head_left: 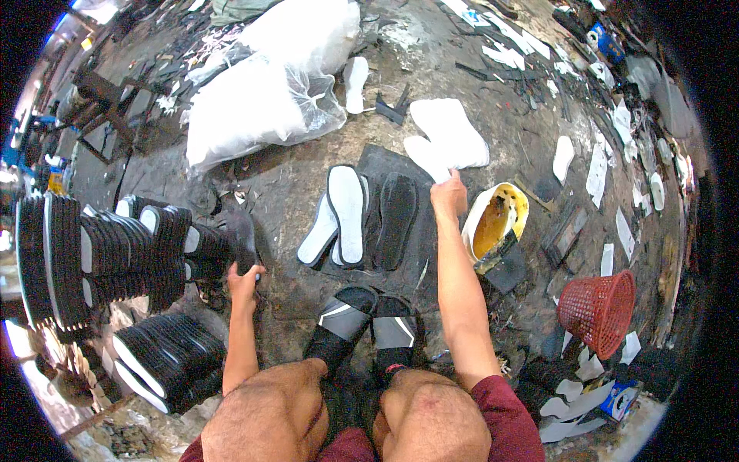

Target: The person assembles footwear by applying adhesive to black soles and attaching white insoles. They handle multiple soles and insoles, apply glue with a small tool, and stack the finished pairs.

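Observation:
My left hand [244, 279] is closed on the lower end of a black shoe sole [242, 237], at the near end of a row of soles. With my right arm reaching forward, my right hand [449, 194] pinches the tip of a white insole [426, 156], which lies against a stack of white insoles [456, 131]. Between my hands, two pale insoles [347, 215] overlap on the floor beside a black sole [396, 219]. Just right of my right forearm stands a white tub [471, 225] with yellow-brown stuff inside and a dark piece leaning at its rim.
Rows of black soles [115, 246] stand at the left, with another bundle [169, 358] nearer. Large white sacks [254, 100] lie ahead. A red plastic basket [596, 314] is tipped at the right, among scattered white offcuts [596, 177]. My sandalled feet [346, 319] are close in front.

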Demonstrator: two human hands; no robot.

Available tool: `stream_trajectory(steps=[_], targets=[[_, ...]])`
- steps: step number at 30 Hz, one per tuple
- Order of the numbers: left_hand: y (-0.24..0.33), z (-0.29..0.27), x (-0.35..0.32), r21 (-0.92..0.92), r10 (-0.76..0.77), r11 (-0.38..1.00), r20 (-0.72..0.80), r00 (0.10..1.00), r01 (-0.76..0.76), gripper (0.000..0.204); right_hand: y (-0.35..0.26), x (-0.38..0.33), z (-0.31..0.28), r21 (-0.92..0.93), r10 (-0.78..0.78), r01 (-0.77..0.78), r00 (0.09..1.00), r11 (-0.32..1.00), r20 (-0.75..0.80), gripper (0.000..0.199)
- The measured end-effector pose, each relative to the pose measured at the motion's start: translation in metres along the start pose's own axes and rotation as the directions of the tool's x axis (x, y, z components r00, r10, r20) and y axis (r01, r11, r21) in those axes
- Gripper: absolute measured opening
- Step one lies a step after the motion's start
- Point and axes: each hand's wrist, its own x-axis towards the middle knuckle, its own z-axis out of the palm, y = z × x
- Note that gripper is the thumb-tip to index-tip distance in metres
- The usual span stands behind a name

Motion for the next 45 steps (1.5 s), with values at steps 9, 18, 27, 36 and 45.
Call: stream_trajectory(steps=[9, 18, 27, 36, 45], targets=[[0.076, 0.114, -0.105, -0.137, 0.311, 0.948, 0.590, 0.745, -0.287, 0.087, -0.009, -0.015, -0.027, -0.139, -0.157, 0.157, 0.988, 0.978, 0.015, 0.039], [0.058, 0.129, -0.101, -0.374, 0.051, 0.828, 0.792, 0.608, 0.417, 0.055, -0.028, -0.137, -0.031, 0.754, -0.494, -0.118, 0.688, 0.646, 0.532, 0.033], [0.062, 0.124, -0.102, -0.338, 0.052, 0.876, 0.776, 0.629, 0.344, 0.057, -0.036, -0.164, -0.017, 0.613, -0.577, 0.197, 0.632, 0.765, 0.517, 0.043], [0.067, 0.120, -0.117, -0.345, 0.198, 0.928, 0.773, 0.603, 0.137, 0.086, -0.043, -0.143, -0.019, 0.547, -0.585, 0.505, 0.810, 0.668, -0.035, 0.056], [0.097, 0.108, -0.118, -0.188, 0.163, 0.982, 0.787, 0.595, -0.021, 0.073, -0.047, -0.155, -0.031, 0.950, -0.582, -0.111, 0.767, 0.293, 0.270, 0.089]])
